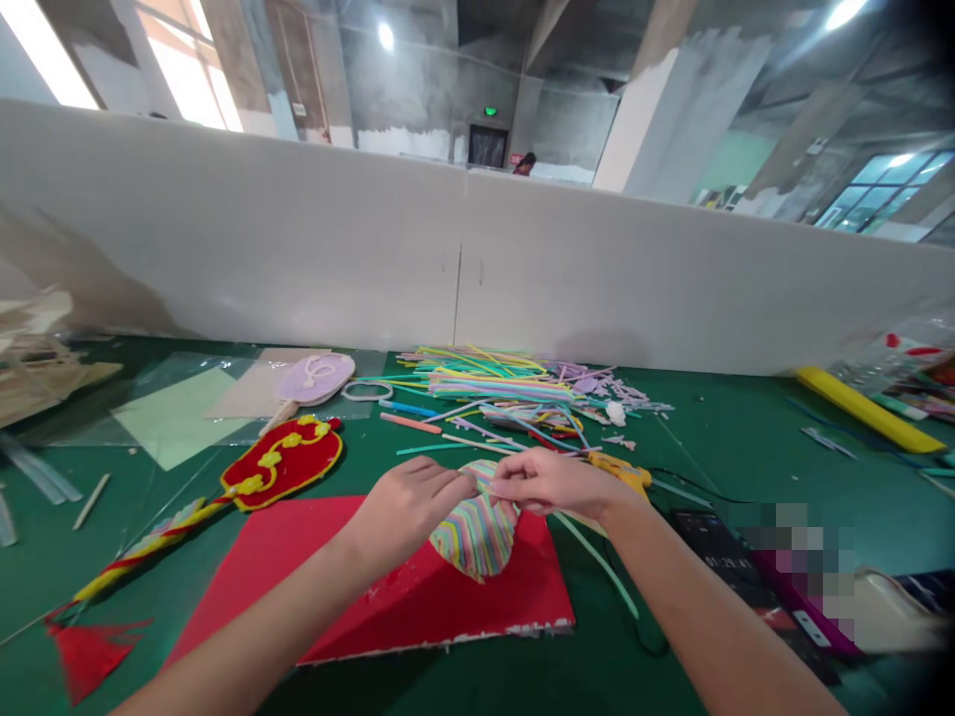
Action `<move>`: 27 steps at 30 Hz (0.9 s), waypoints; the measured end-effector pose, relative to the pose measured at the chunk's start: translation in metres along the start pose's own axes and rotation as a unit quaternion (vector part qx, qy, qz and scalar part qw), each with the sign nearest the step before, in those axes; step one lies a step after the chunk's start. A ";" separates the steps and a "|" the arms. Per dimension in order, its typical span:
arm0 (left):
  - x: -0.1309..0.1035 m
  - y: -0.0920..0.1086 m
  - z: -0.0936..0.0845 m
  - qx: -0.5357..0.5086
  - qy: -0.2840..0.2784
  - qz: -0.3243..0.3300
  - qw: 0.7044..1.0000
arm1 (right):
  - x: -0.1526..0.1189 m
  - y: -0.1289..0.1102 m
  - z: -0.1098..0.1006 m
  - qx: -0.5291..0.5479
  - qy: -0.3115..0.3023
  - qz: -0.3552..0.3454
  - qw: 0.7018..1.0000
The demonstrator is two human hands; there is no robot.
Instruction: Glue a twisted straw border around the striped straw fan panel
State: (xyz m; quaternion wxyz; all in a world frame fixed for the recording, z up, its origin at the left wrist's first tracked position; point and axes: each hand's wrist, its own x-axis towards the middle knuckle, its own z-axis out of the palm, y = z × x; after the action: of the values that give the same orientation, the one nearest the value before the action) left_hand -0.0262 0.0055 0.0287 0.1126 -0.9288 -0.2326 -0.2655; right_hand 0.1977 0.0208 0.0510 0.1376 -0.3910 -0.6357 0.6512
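A round fan-shaped piece (477,537), striped in pastel pink, yellow, green and blue fuzzy stems, lies on a red board (335,567) in front of me. My left hand (418,502) is closed in a pinch over its upper left part. From the other side, my right hand (556,482) pinches close to the left fingertips, above the same piece. Whatever thin thing sits between the fingertips is too small to make out. A pale green pipe cleaner (604,567) runs out from beneath my right wrist toward the lower right.
Behind my hands lies a heap of pastel pipe cleaners (507,383). A red and yellow fan (284,462) with a tassel (94,656) and a lilac fan (314,380) are at left. A yellow-orange glue gun (619,472), phone (735,567) and yellow bar (865,408) are at right.
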 end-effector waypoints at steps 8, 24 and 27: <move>-0.001 0.004 0.003 0.066 -0.059 0.007 0.996 | 0.002 0.007 0.004 -0.085 0.071 -0.068 0.991; 0.001 0.006 -0.004 -0.009 -0.064 -0.039 0.997 | -0.003 0.000 0.019 -0.149 0.133 -0.097 0.975; 0.002 0.006 -0.004 0.043 -0.021 0.013 0.999 | -0.003 0.001 0.015 -0.121 0.112 -0.087 0.982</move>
State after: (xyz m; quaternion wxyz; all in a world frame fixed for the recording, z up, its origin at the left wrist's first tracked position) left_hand -0.0239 0.0000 0.0326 0.1512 -0.9315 -0.2340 -0.2341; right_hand 0.1892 0.0078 0.0495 0.2155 -0.4187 -0.7221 0.5068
